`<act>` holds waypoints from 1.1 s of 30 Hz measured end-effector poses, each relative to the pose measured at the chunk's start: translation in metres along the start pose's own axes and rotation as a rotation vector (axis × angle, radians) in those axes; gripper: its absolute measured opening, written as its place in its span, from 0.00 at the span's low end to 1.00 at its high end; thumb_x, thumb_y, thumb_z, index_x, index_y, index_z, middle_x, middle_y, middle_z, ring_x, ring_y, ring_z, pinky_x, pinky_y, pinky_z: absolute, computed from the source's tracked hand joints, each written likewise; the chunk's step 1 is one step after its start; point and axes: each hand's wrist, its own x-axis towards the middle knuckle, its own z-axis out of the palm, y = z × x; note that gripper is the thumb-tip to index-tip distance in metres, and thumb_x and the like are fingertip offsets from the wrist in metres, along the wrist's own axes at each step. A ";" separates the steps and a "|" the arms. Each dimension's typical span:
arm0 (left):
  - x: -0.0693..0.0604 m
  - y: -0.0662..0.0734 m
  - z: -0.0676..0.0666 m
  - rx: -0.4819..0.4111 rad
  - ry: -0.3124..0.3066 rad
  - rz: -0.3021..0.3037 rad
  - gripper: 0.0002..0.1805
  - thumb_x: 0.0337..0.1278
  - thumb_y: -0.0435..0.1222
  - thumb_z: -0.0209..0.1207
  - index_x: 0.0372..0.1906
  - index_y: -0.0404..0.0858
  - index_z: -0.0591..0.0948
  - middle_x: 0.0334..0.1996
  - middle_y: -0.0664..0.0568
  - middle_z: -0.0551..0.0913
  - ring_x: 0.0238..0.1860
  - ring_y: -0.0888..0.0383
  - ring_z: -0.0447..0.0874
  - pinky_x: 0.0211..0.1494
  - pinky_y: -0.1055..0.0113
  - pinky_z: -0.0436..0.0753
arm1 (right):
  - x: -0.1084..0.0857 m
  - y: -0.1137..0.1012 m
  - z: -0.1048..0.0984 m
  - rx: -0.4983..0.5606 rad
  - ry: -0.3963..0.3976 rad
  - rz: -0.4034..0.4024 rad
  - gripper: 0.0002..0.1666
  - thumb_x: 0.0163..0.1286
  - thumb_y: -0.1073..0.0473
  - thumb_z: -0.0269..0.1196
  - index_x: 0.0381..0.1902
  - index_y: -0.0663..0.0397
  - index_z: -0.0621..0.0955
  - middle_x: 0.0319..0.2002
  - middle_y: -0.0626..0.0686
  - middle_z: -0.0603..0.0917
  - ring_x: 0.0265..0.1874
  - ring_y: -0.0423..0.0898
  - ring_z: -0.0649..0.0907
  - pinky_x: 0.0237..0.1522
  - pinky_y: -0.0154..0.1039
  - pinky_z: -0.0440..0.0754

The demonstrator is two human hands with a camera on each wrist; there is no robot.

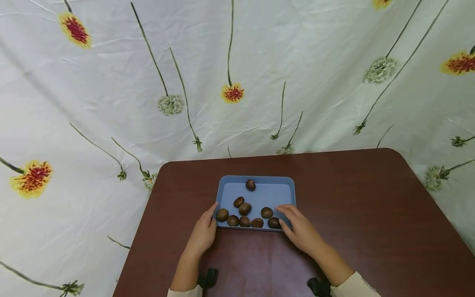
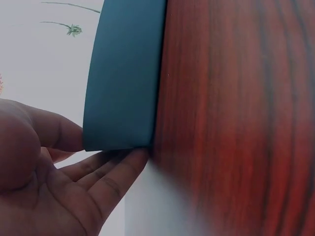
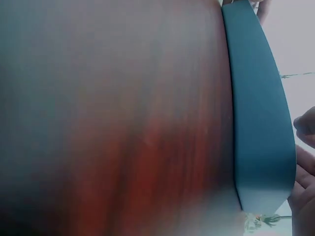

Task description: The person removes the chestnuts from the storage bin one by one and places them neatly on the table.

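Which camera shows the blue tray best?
The head view: it looks down into the blue tray and shows the brown things inside. The left wrist view shows only part of its outer wall; the right wrist view, a longer stretch. Neither shows the inside.

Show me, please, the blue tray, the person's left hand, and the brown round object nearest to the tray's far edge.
Blue tray (image 1: pixel 277 190): head view, bare part of its floor.
Left hand (image 1: pixel 204 232): head view, back of the hand.
Brown round object (image 1: pixel 250 185): head view, middle of its upper surface.
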 end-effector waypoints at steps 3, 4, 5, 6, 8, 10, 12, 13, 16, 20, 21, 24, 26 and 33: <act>-0.003 -0.002 -0.001 -0.003 0.004 -0.003 0.30 0.75 0.30 0.43 0.79 0.43 0.62 0.73 0.38 0.68 0.75 0.40 0.64 0.74 0.39 0.67 | 0.005 0.002 0.001 0.017 -0.034 0.010 0.26 0.68 0.62 0.69 0.63 0.58 0.79 0.57 0.53 0.81 0.56 0.50 0.83 0.54 0.50 0.83; -0.003 -0.003 -0.001 -0.007 0.005 -0.005 0.30 0.75 0.30 0.44 0.79 0.43 0.62 0.74 0.38 0.68 0.76 0.40 0.64 0.74 0.40 0.66 | 0.007 0.003 0.001 0.027 -0.051 0.012 0.26 0.68 0.62 0.69 0.63 0.58 0.79 0.56 0.54 0.81 0.55 0.50 0.83 0.54 0.50 0.83; -0.003 -0.003 -0.002 -0.010 0.005 -0.004 0.30 0.75 0.30 0.44 0.79 0.43 0.62 0.74 0.38 0.67 0.76 0.40 0.63 0.74 0.39 0.66 | 0.009 0.003 0.001 0.031 -0.072 0.014 0.26 0.68 0.61 0.69 0.63 0.58 0.79 0.56 0.53 0.82 0.55 0.50 0.83 0.54 0.50 0.83; -0.004 -0.004 -0.002 -0.013 0.004 -0.005 0.30 0.75 0.30 0.44 0.79 0.44 0.61 0.75 0.38 0.67 0.76 0.40 0.62 0.75 0.39 0.65 | 0.012 0.004 0.001 0.041 -0.094 0.010 0.26 0.68 0.60 0.70 0.62 0.57 0.80 0.55 0.53 0.82 0.54 0.50 0.83 0.54 0.49 0.83; -0.006 -0.006 -0.004 -0.025 0.000 -0.015 0.31 0.76 0.31 0.43 0.80 0.45 0.61 0.76 0.39 0.65 0.77 0.40 0.61 0.75 0.39 0.64 | 0.017 0.005 0.001 0.062 -0.147 0.008 0.25 0.68 0.58 0.70 0.62 0.56 0.80 0.54 0.52 0.83 0.54 0.49 0.83 0.54 0.49 0.83; -0.007 -0.008 -0.006 -0.037 -0.009 -0.020 0.31 0.76 0.31 0.43 0.80 0.45 0.59 0.77 0.38 0.63 0.78 0.40 0.59 0.75 0.38 0.63 | 0.022 0.005 0.000 0.085 -0.199 0.004 0.24 0.68 0.56 0.70 0.61 0.55 0.81 0.53 0.52 0.84 0.53 0.48 0.84 0.55 0.49 0.82; -0.009 -0.010 -0.007 -0.049 -0.020 -0.035 0.31 0.77 0.32 0.42 0.81 0.46 0.57 0.78 0.39 0.61 0.78 0.40 0.57 0.76 0.38 0.62 | 0.027 0.006 -0.001 0.101 -0.249 -0.001 0.24 0.69 0.55 0.69 0.61 0.53 0.82 0.52 0.51 0.84 0.53 0.48 0.84 0.55 0.48 0.82; -0.010 -0.011 -0.008 -0.058 -0.024 -0.037 0.32 0.77 0.32 0.41 0.81 0.46 0.56 0.78 0.39 0.60 0.79 0.40 0.56 0.76 0.37 0.61 | 0.029 0.007 -0.001 0.105 -0.271 -0.004 0.24 0.69 0.54 0.69 0.61 0.53 0.82 0.52 0.51 0.84 0.52 0.48 0.84 0.55 0.48 0.82; -0.012 -0.014 -0.010 -0.076 -0.033 -0.048 0.32 0.78 0.33 0.40 0.82 0.47 0.54 0.79 0.40 0.58 0.80 0.41 0.53 0.78 0.38 0.58 | 0.036 0.009 -0.001 0.114 -0.333 -0.014 0.23 0.70 0.52 0.68 0.60 0.51 0.82 0.52 0.50 0.84 0.51 0.46 0.83 0.54 0.46 0.82; -0.013 -0.019 -0.011 -0.067 -0.032 -0.033 0.32 0.78 0.32 0.40 0.82 0.46 0.53 0.79 0.39 0.57 0.80 0.40 0.53 0.78 0.38 0.58 | 0.043 0.011 -0.001 0.110 -0.403 -0.032 0.21 0.70 0.52 0.68 0.59 0.50 0.83 0.52 0.48 0.84 0.52 0.45 0.83 0.54 0.44 0.82; -0.013 -0.020 -0.012 -0.063 -0.032 -0.027 0.32 0.78 0.31 0.40 0.82 0.46 0.53 0.79 0.39 0.58 0.80 0.40 0.53 0.77 0.37 0.58 | 0.045 0.011 -0.001 0.107 -0.417 -0.034 0.21 0.70 0.52 0.67 0.59 0.50 0.83 0.52 0.48 0.84 0.52 0.45 0.83 0.54 0.44 0.82; -0.013 -0.023 -0.012 -0.060 -0.037 -0.015 0.33 0.79 0.32 0.41 0.82 0.47 0.52 0.79 0.39 0.58 0.79 0.40 0.54 0.77 0.38 0.59 | 0.048 0.011 -0.003 0.101 -0.454 -0.041 0.20 0.70 0.53 0.67 0.58 0.50 0.84 0.52 0.48 0.85 0.52 0.46 0.84 0.54 0.45 0.82; -0.013 -0.024 -0.014 -0.057 -0.045 -0.018 0.33 0.79 0.33 0.42 0.82 0.49 0.52 0.79 0.40 0.58 0.79 0.41 0.55 0.77 0.38 0.59 | 0.050 0.011 -0.004 0.094 -0.481 -0.035 0.20 0.71 0.52 0.67 0.58 0.50 0.84 0.52 0.48 0.86 0.52 0.46 0.84 0.54 0.45 0.82; -0.017 -0.028 -0.022 -0.037 -0.087 -0.039 0.36 0.78 0.46 0.51 0.82 0.57 0.51 0.81 0.45 0.55 0.80 0.42 0.53 0.77 0.36 0.57 | 0.055 0.009 -0.006 0.072 -0.492 -0.045 0.20 0.70 0.53 0.68 0.57 0.51 0.85 0.53 0.50 0.87 0.54 0.51 0.84 0.56 0.49 0.81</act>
